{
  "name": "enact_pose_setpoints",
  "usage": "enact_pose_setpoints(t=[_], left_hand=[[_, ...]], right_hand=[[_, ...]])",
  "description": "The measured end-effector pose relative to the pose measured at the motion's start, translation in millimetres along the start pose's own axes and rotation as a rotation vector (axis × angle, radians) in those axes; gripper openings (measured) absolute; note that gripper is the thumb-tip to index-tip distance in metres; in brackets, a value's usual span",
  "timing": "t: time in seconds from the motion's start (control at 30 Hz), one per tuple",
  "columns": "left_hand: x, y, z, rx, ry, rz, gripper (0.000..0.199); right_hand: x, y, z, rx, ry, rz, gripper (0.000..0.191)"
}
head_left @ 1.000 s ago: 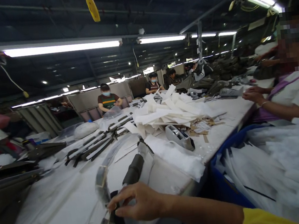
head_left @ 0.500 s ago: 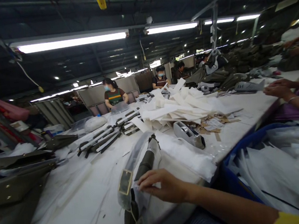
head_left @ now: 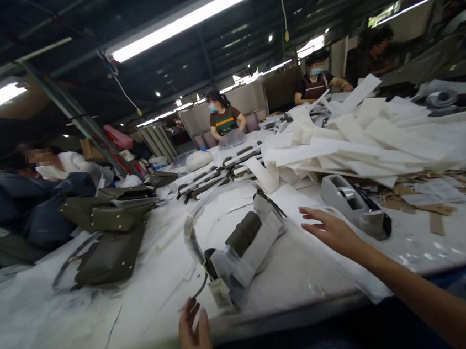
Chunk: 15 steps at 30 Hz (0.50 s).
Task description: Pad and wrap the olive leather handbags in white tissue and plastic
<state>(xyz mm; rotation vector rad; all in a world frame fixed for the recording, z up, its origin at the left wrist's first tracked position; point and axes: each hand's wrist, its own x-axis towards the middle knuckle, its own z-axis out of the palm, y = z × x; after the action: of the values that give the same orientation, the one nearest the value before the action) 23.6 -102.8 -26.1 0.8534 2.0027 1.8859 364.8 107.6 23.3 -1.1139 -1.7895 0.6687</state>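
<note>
An olive-green bag (head_left: pixel 244 234) partly wrapped in white tissue lies on the white table, its plastic-covered strap (head_left: pixel 189 229) curving up and to the left. My left hand (head_left: pixel 196 334) is at the near table edge, fingers apart, close to the end of a thin dark cord by the bag. To the right of the bag my right hand (head_left: pixel 330 231) hovers over white sheets with its fingers spread and nothing in them. A grey tape dispenser (head_left: pixel 355 206) stands just beyond the right hand.
A large heap of white paper strips (head_left: pixel 350 140) lies behind the dispenser, with brown tags (head_left: pixel 437 214) at the right. Olive bags (head_left: pixel 108 254) are on the left. Wrapped straps (head_left: pixel 212 179) lie farther back. Several people sit across the table.
The view has swung left. My right hand has come off the bag and opened, and my left hand has come into view. The bag now lies flatter on the table.
</note>
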Motion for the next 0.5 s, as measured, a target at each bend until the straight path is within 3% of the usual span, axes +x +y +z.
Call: enact_pose_setpoints(t=[0.13, 0.23, 0.4, 0.5], left_hand=[[27, 42, -3.7, 0.127, 0.008, 0.110, 0.059], [54, 71, 6.0, 0.218, 0.004, 0.164, 0.057], [93, 98, 55.2, -0.066, -0.199, 0.133, 0.052], [85, 100, 81.7, -0.092, -0.212, 0.134, 0.051]], right_hand=[[23, 22, 35, 0.036, -0.096, 0.007, 0.073], [47, 25, 61, 0.027, -0.170, 0.046, 0.081], [66, 25, 102, -0.015, -0.237, 0.012, 0.079], [61, 31, 114, -0.013, -0.228, 0.025, 0.079]])
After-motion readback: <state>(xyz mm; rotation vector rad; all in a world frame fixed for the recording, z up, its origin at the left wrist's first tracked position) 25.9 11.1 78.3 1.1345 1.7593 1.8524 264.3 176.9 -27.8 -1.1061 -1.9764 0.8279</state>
